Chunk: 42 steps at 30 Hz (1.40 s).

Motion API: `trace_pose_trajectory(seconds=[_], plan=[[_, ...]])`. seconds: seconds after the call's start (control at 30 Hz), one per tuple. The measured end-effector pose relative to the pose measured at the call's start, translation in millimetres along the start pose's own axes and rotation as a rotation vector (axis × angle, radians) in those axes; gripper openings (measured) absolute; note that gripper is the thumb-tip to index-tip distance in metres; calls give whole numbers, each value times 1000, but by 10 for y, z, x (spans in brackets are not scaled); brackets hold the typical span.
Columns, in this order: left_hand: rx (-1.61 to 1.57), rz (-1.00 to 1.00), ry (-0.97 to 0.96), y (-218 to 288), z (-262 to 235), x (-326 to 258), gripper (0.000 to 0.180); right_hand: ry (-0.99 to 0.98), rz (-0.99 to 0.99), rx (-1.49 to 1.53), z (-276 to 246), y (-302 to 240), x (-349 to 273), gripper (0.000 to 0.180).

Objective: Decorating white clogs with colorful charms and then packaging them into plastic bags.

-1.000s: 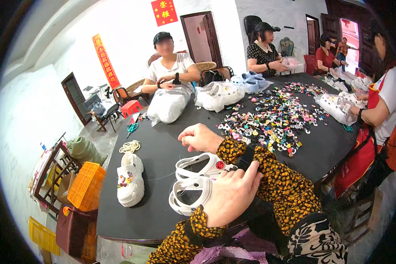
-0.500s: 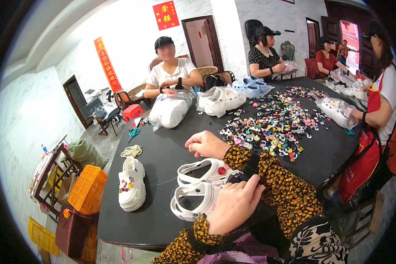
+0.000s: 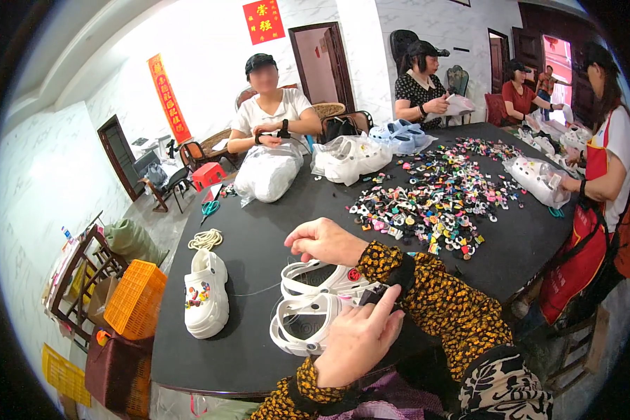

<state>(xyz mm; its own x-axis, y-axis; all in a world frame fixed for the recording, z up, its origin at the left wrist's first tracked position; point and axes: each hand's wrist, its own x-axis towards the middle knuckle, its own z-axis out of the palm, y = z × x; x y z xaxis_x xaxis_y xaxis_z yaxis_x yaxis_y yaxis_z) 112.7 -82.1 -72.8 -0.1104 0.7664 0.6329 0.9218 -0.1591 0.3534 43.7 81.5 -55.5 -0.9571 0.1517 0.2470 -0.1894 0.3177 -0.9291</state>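
Note:
On the dark table in front of me lies a pair of white clogs (image 3: 306,323), side by side. A thin clear strand runs from them to a single white clog (image 3: 207,294) with colourful charms. Over the pair's far side hangs my right hand (image 3: 323,241), fingers curled in; what they hold, if anything, is hidden. My left hand (image 3: 360,337) lies over the near clog, thumb and index finger stretched out. Its index finger is beside a small black box (image 3: 374,293), close to the black band (image 3: 400,271) around my right wrist; contact is unclear.
Loose charms (image 3: 434,203) are heaped at the right. Coiled cord (image 3: 206,239) and teal scissors (image 3: 210,208) lie at the left. Across the table, co-workers sit or stand near bagged clogs (image 3: 350,158). Orange crates (image 3: 136,299) stand beyond the left edge.
My left hand has shifted slightly left and down, its index finger now straighter. My right hand has moved a little left and down, fingers more curled. The clogs stay on the table.

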Motion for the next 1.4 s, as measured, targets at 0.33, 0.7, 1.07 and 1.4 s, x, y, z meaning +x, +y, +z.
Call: trace_pose_trajectory(seconds=[0.33,0.7,1.07,1.4], plan=[[50,31,-17,22,73,0,43,-39,34,77,132,-76,21,22],[-87,-15,-20,-68,-152,-183,30,-22,-239,-520,155,65,-4,20],[74,-405,218,-524,-775,-982,14,-662,-114,-1082,84,-261,-484,40],[117,-581,174,-744,-901,-1668,15,-838,60,-1163,168,-399,-422,50]])
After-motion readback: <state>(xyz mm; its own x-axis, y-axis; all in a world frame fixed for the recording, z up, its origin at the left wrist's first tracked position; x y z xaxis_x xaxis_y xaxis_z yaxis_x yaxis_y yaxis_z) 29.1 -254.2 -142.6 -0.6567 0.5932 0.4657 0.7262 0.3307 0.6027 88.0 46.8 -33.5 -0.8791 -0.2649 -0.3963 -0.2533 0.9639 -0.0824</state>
